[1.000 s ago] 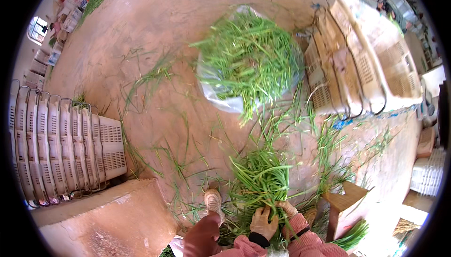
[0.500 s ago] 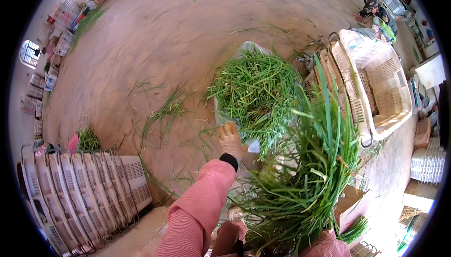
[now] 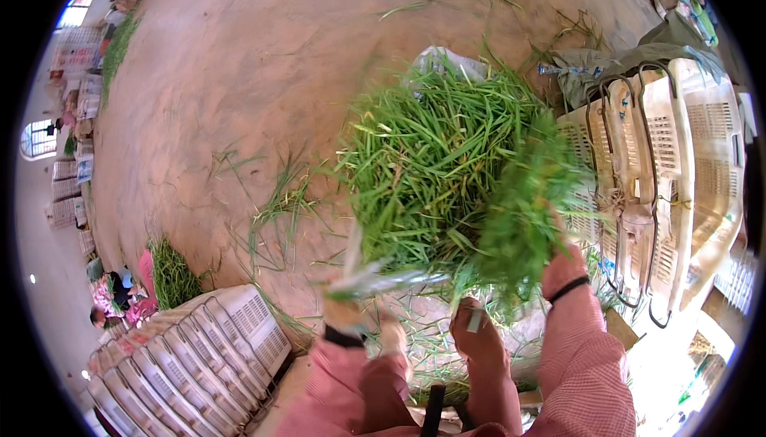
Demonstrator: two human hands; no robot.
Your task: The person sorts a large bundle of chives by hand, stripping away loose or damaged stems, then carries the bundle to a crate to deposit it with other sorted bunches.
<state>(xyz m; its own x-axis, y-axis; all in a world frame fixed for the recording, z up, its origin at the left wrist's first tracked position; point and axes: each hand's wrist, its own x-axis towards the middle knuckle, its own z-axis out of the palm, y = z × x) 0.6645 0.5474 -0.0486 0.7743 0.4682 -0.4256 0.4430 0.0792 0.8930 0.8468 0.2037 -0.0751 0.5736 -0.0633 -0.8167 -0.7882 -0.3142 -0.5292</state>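
Observation:
A big heap of long, flat, chive-like green leaves (image 3: pixel 431 166) lies on a pale plastic sheet (image 3: pixel 459 63) on the floor before me. At the heap's near left corner my left hand (image 3: pixel 345 309), in a light glove and blurred, is closed on the raised near edge of the sheet. My right hand (image 3: pixel 563 252) is at the heap's right side, closed round a motion-smeared bunch of the same leaves (image 3: pixel 527 221). That bunch hangs over the heap's right part and hides its fingers in part.
Nested white plastic crates (image 3: pixel 666 150) with dark handles stand close on the right. Another crate stack (image 3: pixel 199 349) is at the lower left, with a pile of greens (image 3: pixel 171 273) behind it. Loose leaves (image 3: pixel 283 205) litter the floor. Other people sit far off at the edges.
The large bunch at my right has come down onto the heap's right side with my right hand. My left hand has drawn back and lifted the sheet's near edge. The view has shifted.

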